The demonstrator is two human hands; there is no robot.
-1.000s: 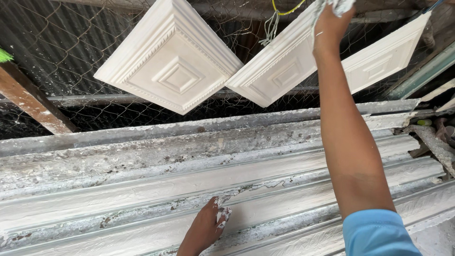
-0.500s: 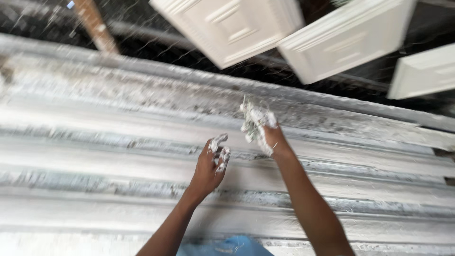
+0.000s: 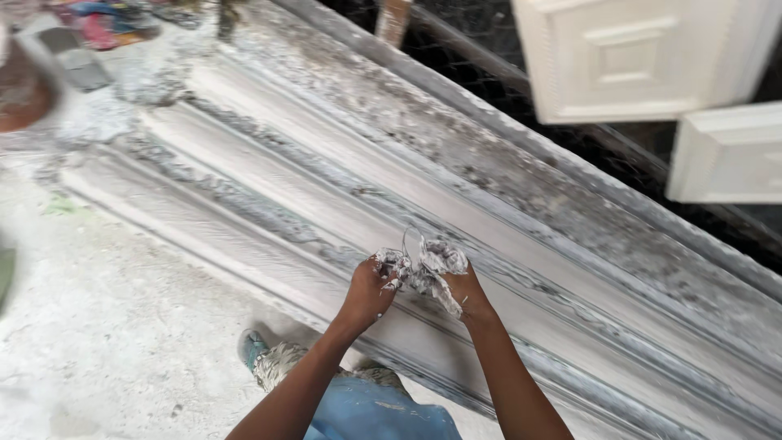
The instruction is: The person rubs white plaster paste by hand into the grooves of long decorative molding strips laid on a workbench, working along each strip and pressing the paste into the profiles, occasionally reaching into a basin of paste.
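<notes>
Fibre wad (image 3: 423, 269) tangled, plaster-caked, grey-white; left hand (image 3: 368, 292), right hand (image 3: 466, 293) each grip closed on it

A dusty, plaster-spattered concrete floor (image 3: 106, 326) lies below long white grooved moulds (image 3: 342, 195), with wire mesh (image 3: 489, 49) and white square panels (image 3: 635, 57) behind.

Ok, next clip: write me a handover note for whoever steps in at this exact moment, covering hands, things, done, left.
Left hand and right hand: both hold one plaster-caked wad of fibre, each with a grip on one side, above the long grooved mould.
Mould: coated in white plaster, streaked grey, lying on the dusty floor.
Cast square panels hang behind, against wire mesh.
Done: the mould carries a plaster coat.
Left: the wad is not yet on the mould.
</notes>
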